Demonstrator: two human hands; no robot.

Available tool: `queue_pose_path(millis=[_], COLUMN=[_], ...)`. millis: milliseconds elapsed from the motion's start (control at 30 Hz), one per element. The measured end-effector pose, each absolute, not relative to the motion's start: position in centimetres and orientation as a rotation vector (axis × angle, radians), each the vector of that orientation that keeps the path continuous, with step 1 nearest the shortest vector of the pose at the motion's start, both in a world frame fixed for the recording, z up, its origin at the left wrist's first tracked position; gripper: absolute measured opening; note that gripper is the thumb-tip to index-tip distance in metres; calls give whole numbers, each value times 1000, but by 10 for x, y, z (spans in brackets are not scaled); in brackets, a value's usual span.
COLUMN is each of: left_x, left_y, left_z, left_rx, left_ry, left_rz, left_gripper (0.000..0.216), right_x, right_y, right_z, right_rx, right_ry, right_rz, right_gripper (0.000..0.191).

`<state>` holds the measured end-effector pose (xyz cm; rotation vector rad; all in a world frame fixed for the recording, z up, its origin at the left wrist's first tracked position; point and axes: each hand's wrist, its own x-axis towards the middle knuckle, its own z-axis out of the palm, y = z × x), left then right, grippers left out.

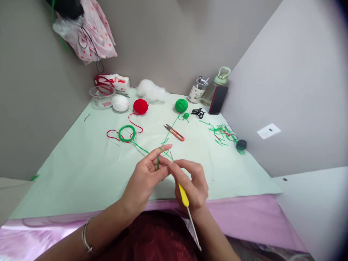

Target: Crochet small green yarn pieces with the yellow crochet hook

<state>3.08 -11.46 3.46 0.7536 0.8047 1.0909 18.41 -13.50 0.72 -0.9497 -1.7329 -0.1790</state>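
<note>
My right hand is closed round a crochet hook with a yellow grip; its metal shaft slants down past my wrist. My left hand is raised beside it, index finger stretched out, with green yarn looped over its fingers and pinched near the thumb. The fingertips of both hands meet at the hook's upper end, where the small stitches are mostly hidden. A green cord runs from my left hand to a green yarn ring. Another strand leads up to a green yarn ball.
Orange thread snips lie beyond my hands. Behind are a red yarn ball, a white yarn ball, fluffy stuffing and a clear tub. At right are yarn scraps, black tape, a phone and a bottle.
</note>
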Motion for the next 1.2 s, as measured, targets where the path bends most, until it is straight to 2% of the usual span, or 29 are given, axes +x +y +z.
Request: queue_pose_path(millis=[67,133,267,367,567,633,800,1133,1200], left_x=[29,25,23,27,31,28,27,27,27], left_y=[-110,-106,-106,-111,-108,-105,-104,-107,-106], left_z=[35,36,41,44,42,40,41,41,41], left_rx=[600,531,630,737,626,536,626,643,588], left_ry=[716,669,703,779,738,663,699,701,647], left_rz=[988,948,988,1031,982,925,1017,950,925], left_gripper=[49,41,39,40,46,41,35,51,48], right_x=[185,186,186,182,184,187,188,189,190], right_y=[-134,-134,-130,-129,-135,-135,-128,-126,-123], right_z=[8,14,26,27,15,16,23,19,20], right_rx=[-975,-965,-874,-898,-956,-965,-899,-872,-859], right_ry=[-1659,-1496,-1274,-1333,-1592,-1521,-1173,-1151,-1076], right_rz=[-33,272,670,654,172,259,746,867,920], right_gripper=[33,28,23,22,39,34,19,15,15])
